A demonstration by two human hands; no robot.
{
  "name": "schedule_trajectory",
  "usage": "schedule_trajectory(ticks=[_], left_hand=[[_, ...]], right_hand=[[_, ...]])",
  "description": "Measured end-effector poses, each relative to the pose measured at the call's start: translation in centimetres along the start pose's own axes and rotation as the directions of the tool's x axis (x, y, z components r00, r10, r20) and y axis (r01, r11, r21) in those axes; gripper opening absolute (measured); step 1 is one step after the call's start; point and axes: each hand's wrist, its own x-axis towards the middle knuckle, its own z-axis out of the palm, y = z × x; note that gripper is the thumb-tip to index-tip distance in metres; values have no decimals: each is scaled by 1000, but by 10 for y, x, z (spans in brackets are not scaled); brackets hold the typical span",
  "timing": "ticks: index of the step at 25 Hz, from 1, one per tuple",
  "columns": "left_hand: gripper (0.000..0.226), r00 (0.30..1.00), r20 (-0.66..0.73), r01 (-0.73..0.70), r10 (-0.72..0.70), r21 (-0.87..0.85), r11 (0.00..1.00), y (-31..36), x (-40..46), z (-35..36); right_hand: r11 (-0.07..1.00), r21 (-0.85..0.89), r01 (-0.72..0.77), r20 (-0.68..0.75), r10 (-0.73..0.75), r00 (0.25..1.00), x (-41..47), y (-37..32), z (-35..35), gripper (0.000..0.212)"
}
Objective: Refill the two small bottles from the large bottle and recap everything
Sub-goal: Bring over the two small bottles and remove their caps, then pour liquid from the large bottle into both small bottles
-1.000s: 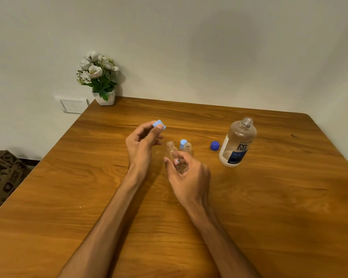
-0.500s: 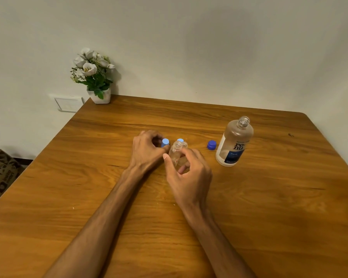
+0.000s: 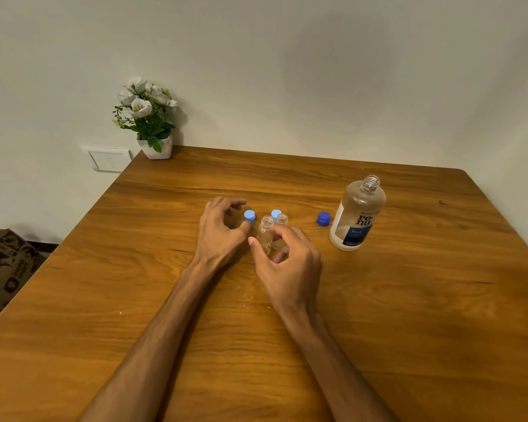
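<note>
Resting on the table, left hand fingers curl loosely beside light-blue cap; right hand fingers cup small bottle.

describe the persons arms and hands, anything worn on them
Both forearms are bare as far as the picture shows: no sleeves, watch or bracelet in view. The left hand and right hand wear no gloves, and no rings show on the visible fingers. The thumbnails look short and unpainted. No marks or tattoos are visible.

"re-nu fresh" on large bottle
</note>
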Motion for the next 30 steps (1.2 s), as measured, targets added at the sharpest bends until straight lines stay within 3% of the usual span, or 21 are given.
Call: schedule_trajectory(ticks=[3,5,10,17,19,22,25,28,30], left_hand=[[26,985,-168,-78,35,-259,963,16,-17,-7],[21,986,-154,-110,59,-351,930,27,-32,-6],[25,983,-30,-180,181,-348,920,39,-53,6],[27,991,-80,-128,104,-433,892,40,-59,16],[26,992,-88,-120,90,-458,881,48,-62,19],[31,993,-54,-115,101,-445,888,53,-63,27],[28,991,-34,-130,128,-436,891,61,-67,37],[29,986,-5,-154,167,-417,896,70,-72,50],[34,986,14,-143,165,-430,892,72,-74,55]], right_hand=[[1000,1,-1,20,1,1000,-2,1,0,31],[1000,4,-14,33,14,999,-2,-1,-2,31],[998,32,-58,35,57,998,-2,-1,-8,26],[994,86,-63,161,48,986,-6,0,-41,44],[971,183,-152,98,136,986,-5,2,-65,42],[926,285,-248,-166,302,939,13,19,-98,39],[932,169,-320,-247,355,902,42,46,-109,68],[922,-12,-388,-115,384,916,60,68,-99,101],[935,-27,-355,-52,353,934,63,77,-87,101]])
